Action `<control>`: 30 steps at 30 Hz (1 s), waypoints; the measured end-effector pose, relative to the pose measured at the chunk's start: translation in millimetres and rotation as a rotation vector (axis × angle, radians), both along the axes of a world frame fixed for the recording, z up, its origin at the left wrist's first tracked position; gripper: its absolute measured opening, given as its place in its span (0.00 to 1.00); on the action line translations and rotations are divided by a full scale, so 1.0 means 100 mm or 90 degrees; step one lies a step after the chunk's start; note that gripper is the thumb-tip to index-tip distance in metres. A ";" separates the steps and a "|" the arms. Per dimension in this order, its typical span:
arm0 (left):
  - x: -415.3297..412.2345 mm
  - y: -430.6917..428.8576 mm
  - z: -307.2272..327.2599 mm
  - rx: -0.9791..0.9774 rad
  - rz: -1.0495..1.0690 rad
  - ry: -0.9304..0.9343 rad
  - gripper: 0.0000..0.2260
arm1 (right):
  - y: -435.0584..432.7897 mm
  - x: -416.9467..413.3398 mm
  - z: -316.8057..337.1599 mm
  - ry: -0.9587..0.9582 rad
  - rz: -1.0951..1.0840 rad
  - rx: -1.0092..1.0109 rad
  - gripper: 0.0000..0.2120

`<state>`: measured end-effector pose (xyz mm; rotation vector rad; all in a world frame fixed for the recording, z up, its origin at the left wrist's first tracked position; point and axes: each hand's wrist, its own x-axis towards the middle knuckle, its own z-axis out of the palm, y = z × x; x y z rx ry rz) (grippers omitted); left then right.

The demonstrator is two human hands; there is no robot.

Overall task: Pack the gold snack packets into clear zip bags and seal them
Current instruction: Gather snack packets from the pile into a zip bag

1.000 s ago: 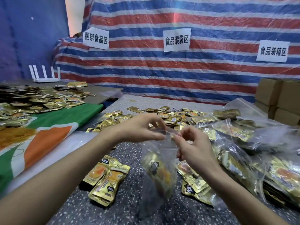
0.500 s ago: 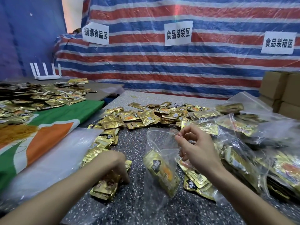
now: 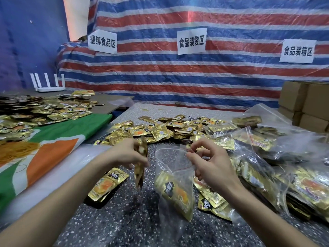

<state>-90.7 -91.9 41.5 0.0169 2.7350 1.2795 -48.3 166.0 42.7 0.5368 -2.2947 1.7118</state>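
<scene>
Far left: white router [image 3: 49,86] on the side table, by the blue wall.
Left: pile [image 3: 44,111] of gold packets spread over that table; striped cloth [image 3: 58,139] in green, white and orange lay nearer, with a tuft of yellow bands [image 3: 16,150] on it.
Left of centre: left hand [image 3: 124,154], raised above the speckled table [image 3: 124,220], fingers curled round a held packet [image 3: 140,168] that hung edge-on. Motion blur obscured it; possibly more than one was in the grip.
Below that hand: near packets [image 3: 106,184], a small stack lying flat on the table.
Centre: clear bag [image 3: 170,175], mouth open and upward, red zip line visible, its lower end resting on the table. One bagged packet [image 3: 174,191] sat tilted inside it. The held packet was just left of the bag's mouth, not inside.
Right of centre: right hand [image 3: 211,168], thumb and forefinger pinching the bag's right rim, the other fingers loosely curled.
Far centre: heap [image 3: 169,129] of loose gold packets.
Right: filled bags [image 3: 267,157] of packets, piled against one another from near to far.
Far right: brown cartons [image 3: 306,107], stacked.
Behind all: striped tarp [image 3: 178,77] in red, blue and white, bearing three white signs [image 3: 191,41].
</scene>
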 end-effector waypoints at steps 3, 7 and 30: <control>0.15 0.02 0.32 0.155 0.024 0.158 0.19 | 0.01 0.01 0.01 0.002 -0.008 0.008 0.09; 0.34 0.15 0.57 0.292 -0.042 0.283 0.27 | 0.01 0.00 0.01 -0.018 0.002 -0.006 0.11; 0.07 0.20 0.23 -0.424 -0.246 0.469 0.32 | 0.22 -0.13 0.14 -0.073 0.041 -0.065 0.09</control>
